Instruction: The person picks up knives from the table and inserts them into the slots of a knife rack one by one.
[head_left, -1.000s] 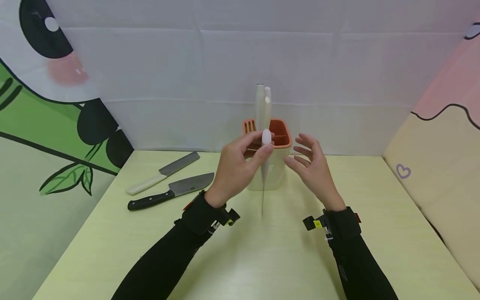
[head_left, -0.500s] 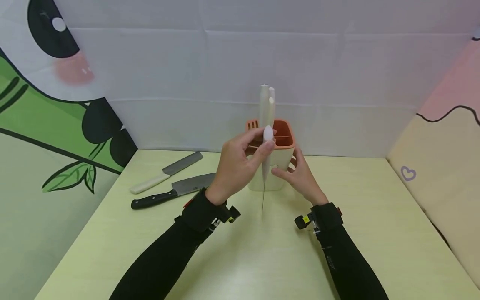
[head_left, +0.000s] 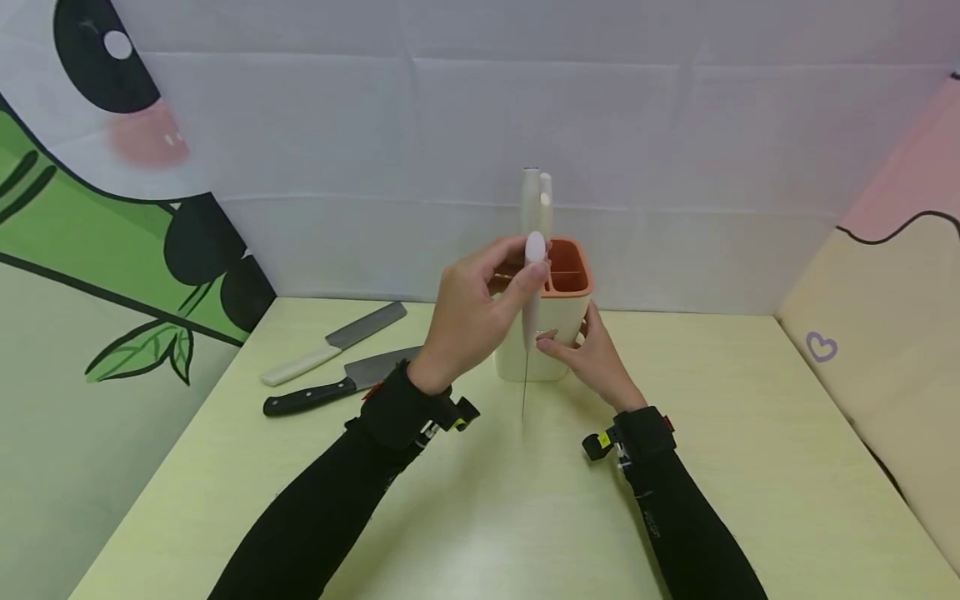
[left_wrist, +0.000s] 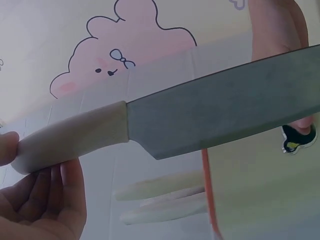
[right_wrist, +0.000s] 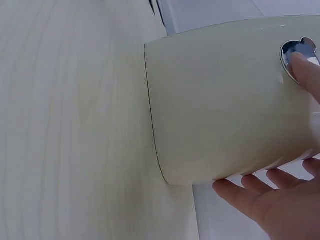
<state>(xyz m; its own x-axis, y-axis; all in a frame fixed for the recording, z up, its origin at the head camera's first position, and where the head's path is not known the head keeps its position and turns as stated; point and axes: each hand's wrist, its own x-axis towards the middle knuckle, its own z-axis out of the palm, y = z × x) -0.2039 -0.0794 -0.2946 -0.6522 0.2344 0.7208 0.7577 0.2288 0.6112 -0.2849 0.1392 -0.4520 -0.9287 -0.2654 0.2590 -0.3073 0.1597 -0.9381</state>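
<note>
- one table (head_left: pixel 480 517), holder (head_left: pixel 564 312) at twelve o'clock
- left hand (head_left: pixel 474 310) gripping white knife (left_wrist: pixel 167 120), blade down, at holder's six o'clock
- right hand (head_left: pixel 596 362) curled round the holder at four o'clock
- black knife (head_left: pixel 348 386) and pale cleaver (head_left: pixel 339 342), ten o'clock

Can count two hands, one left hand (head_left: pixel 480 310) and one right hand (head_left: pixel 597 362), and two black sleeves (head_left: pixel 326 510), one per arm. Can count three knives with blades in view: one held knife (left_wrist: pixel 220 102), plus one white-handled knife (head_left: pixel 349 334) and one black-handled knife (head_left: pixel 366 372) on one table (head_left: pixel 480 500). Can also count one holder (head_left: pixel 567 315) with one badge (right_wrist: pixel 290 49) on its front wall and three pale handles (head_left: pixel 531 198) standing up from its top.
</note>
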